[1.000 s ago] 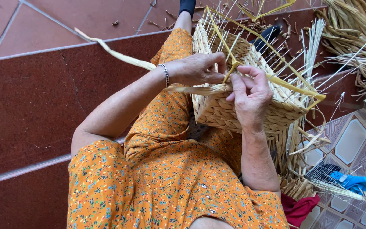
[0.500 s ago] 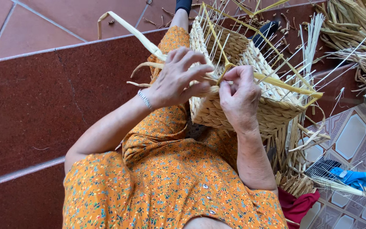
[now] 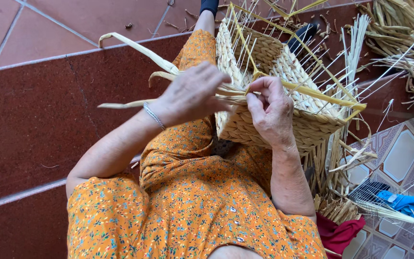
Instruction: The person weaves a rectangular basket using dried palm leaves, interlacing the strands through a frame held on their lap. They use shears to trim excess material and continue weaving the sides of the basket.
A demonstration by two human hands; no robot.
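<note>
- The left hand's fingertips are hiding behind its own knuckles, so exactly how many strands they are pinching is hard to tell.
- The lower part of the woven basket [image 3: 283,120] is disappearing behind the right hand and forearm, and its base is lying out of sight against the person's lap in the orange floral dress [image 3: 192,206].
- The pile of dry straw [image 3: 403,43] at the upper right is being cut off by the picture's edge.
- The left hand [image 3: 190,93] is curling nearly closed around a bundle of flat straw strands [image 3: 140,48], which are trailing out to the left over the red tiled step [image 3: 29,110]; a thin metal bracelet [image 3: 153,115] is sitting on that wrist.
- The right hand [image 3: 271,110] is resting against the basket's near wall, thumb and forefinger pinching shut on the strands just at the rim.
- Thin upright stakes [image 3: 341,62] are sticking up from the basket's rim, beside a yellow frame [image 3: 312,91].
</note>
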